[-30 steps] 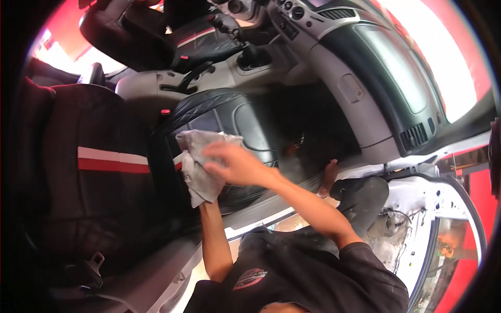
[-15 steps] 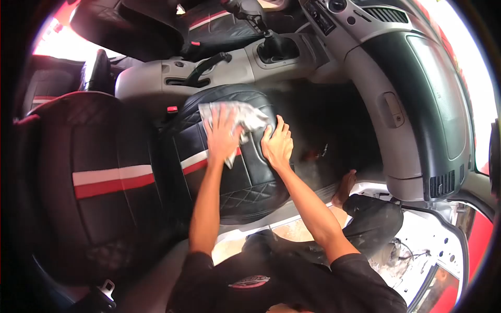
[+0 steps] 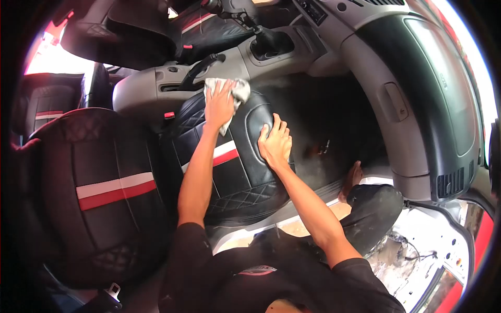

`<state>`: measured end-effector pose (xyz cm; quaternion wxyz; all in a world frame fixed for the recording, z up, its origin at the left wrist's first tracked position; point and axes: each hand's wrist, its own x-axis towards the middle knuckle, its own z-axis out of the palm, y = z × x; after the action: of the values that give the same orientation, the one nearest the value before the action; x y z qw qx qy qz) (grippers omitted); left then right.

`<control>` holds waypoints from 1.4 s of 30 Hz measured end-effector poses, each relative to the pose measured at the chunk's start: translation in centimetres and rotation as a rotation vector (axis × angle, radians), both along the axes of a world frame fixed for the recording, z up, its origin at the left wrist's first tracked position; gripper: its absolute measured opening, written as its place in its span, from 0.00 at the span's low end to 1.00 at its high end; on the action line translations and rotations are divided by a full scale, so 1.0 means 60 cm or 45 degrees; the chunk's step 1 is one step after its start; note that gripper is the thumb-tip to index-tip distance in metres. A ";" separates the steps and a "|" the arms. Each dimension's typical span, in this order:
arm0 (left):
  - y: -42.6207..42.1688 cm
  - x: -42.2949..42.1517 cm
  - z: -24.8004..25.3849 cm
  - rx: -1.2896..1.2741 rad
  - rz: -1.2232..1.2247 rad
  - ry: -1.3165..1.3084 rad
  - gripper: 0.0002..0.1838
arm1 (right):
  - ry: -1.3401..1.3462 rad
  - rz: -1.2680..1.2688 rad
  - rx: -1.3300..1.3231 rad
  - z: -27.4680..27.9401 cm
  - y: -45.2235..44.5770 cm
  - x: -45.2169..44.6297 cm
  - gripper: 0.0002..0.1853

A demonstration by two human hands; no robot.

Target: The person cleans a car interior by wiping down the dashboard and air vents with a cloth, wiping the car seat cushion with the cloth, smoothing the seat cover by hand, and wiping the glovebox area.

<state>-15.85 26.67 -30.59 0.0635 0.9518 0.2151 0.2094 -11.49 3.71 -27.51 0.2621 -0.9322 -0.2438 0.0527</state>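
Observation:
A black leather car seat [image 3: 219,180] with a white and red stripe lies below my arms. At the far side of its cushion, beside the center console, my left hand [image 3: 219,107] presses a whitish, crumpled cloth [image 3: 241,92] against the leather. The cloth bunches out past the fingers and hangs down near the wrist. My right hand [image 3: 275,143] rests on the front edge of the cushion, thumb and fingers apart, with nothing in it.
The grey console carries a handbrake [image 3: 201,70] and a gear lever [image 3: 266,41]. To the right is the dashboard with its glovebox latch [image 3: 397,100]. The striped seat backrest [image 3: 115,190] stands at left. A seat-belt buckle tongue [image 3: 113,290] hangs at lower left.
My left hand has slid the cloth away from me toward the console, baring more of the stripe. My right hand has stayed at the cushion's front edge. The view has shifted slightly.

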 end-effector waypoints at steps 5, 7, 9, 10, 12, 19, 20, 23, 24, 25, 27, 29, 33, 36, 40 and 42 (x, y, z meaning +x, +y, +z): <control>-0.127 0.021 0.016 -0.249 -0.329 0.011 0.28 | -0.032 0.014 0.061 -0.012 -0.005 -0.001 0.28; -0.137 0.001 0.021 -0.136 -0.454 0.028 0.29 | 0.019 0.017 -0.021 -0.015 -0.003 0.004 0.28; -0.052 0.024 0.011 -0.348 -0.377 -0.116 0.24 | 0.058 0.013 0.004 0.000 -0.003 0.003 0.28; -0.016 0.050 0.015 -0.485 -0.281 -0.189 0.21 | 0.043 0.015 0.043 0.002 -0.004 0.004 0.28; 0.007 0.110 0.029 -0.381 0.082 0.300 0.15 | 0.028 -0.004 0.032 -0.007 -0.001 0.003 0.28; -0.054 0.110 0.023 -0.333 -0.647 0.039 0.16 | 0.030 0.003 0.043 -0.007 -0.004 0.005 0.28; -0.036 0.108 0.022 -0.387 -0.683 0.102 0.17 | 0.096 0.005 0.003 0.000 -0.005 0.007 0.29; -0.010 0.166 0.060 -0.551 0.004 0.462 0.17 | 0.033 -0.003 0.043 -0.015 -0.005 0.007 0.30; -0.009 0.176 0.063 -0.499 0.162 0.502 0.18 | 0.041 -0.011 0.062 -0.010 -0.004 0.008 0.30; -0.021 0.164 0.059 -0.499 0.064 0.435 0.17 | 0.053 -0.009 0.078 -0.006 -0.007 0.010 0.29; -0.053 0.132 0.065 -0.473 -0.144 0.295 0.16 | 0.065 -0.015 0.109 -0.001 -0.010 0.008 0.29; -0.097 0.063 0.011 -0.194 -0.549 0.056 0.25 | 0.055 -0.018 0.127 -0.006 -0.009 0.007 0.29; -0.099 0.043 0.050 -0.069 -0.467 0.195 0.27 | -0.023 -0.009 -0.023 -0.022 -0.006 0.004 0.28; -0.018 0.086 0.039 -0.236 -0.165 0.190 0.23 | 0.078 -0.006 0.041 0.003 -0.011 0.009 0.28; 0.029 0.040 0.013 -0.040 0.078 0.118 0.21 | 0.051 0.050 0.167 -0.012 -0.018 0.014 0.29; 0.046 -0.013 0.004 0.064 0.175 0.002 0.19 | 0.073 0.050 0.152 -0.016 -0.018 0.016 0.29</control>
<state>-16.65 29.40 -30.35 0.0250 0.9363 0.2746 0.2177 -10.55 2.61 -28.47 0.3230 -0.9081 -0.2572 0.0699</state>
